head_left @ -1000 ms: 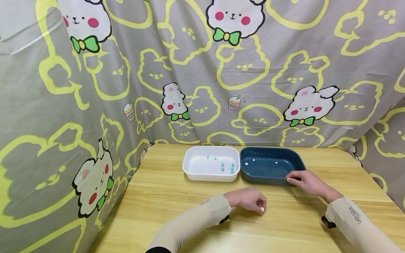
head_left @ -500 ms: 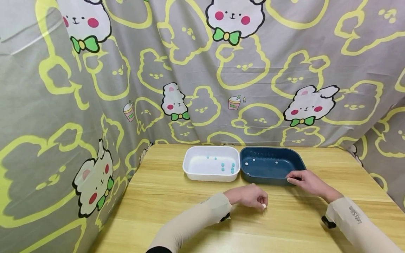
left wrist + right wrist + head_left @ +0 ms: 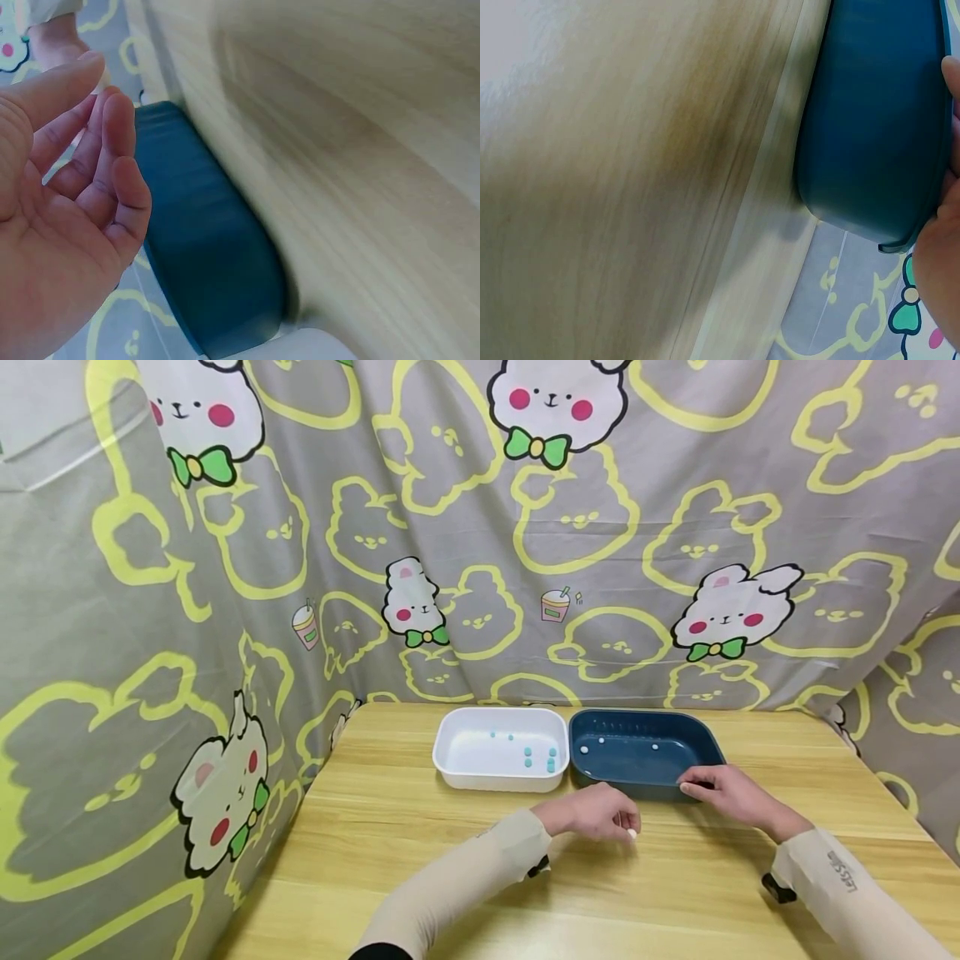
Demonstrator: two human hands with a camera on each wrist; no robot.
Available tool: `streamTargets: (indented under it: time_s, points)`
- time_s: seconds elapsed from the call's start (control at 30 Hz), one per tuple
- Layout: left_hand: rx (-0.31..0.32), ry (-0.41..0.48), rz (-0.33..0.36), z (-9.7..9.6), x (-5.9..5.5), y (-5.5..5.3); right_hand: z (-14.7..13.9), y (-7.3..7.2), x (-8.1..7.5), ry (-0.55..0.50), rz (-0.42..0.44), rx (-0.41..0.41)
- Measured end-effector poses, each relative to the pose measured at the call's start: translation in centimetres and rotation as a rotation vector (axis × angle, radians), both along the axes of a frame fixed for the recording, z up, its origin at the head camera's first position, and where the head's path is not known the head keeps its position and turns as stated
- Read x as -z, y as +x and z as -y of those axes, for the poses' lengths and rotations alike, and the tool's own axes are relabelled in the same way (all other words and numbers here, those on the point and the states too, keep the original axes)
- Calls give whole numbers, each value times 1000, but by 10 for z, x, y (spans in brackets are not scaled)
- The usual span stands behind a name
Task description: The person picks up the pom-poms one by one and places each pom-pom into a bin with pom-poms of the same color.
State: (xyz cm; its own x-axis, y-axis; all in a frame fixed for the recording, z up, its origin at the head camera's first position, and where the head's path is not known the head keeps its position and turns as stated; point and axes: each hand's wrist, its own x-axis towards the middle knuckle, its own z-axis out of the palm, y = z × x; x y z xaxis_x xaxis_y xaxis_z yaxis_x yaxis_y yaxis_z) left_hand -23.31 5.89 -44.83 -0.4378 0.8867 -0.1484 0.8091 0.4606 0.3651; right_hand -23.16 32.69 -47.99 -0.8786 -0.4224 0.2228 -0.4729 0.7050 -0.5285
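Observation:
My left hand (image 3: 595, 812) is over the table in front of the tubs and pinches a small white ball (image 3: 632, 834) between thumb and fingertips. In the left wrist view, the same hand (image 3: 71, 187) has its fingers curled toward the thumb, with the dark blue tub (image 3: 210, 232) behind them. My right hand (image 3: 731, 792) grips the front right rim of that dark blue tub (image 3: 630, 767). Inside it lie several white balls (image 3: 584, 750). The right wrist view shows only part of the right hand (image 3: 941, 247) at the tub's edge.
Left of the blue tub, right against it, stands a white tub (image 3: 480, 779) with several small turquoise balls (image 3: 528, 752) in it. Both are near the back of the wooden table (image 3: 390, 852). A patterned curtain (image 3: 480, 543) hangs behind and along the left side.
My left hand has moved away from me and slightly right, toward the blue tub, carrying the white ball. The right hand has stayed on the tub's rim.

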Motion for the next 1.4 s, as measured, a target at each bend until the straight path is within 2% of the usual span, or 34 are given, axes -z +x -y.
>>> streamTargets:
  time_s: [0.37,0.63,0.8,1.0,1.17,1.4]
  points:
    - [-42,24,30,-3,-8,-4,0,1,-2,9,8,5]
    - [-94,92,30,-7,-27,-9,1,1,-6,6,29,2]
    - [-131,148,19,-8,-33,-13,-1,0,-4,18,33,1]
    - [-216,215,39,-7,-34,-20,-1,-1,-2,19,20,-7]
    - [-289,250,55,-7,-30,-29,-1,-2,0,10,18,5]
    - [-333,258,72,-10,-26,-39,-1,-2,3,8,11,17]
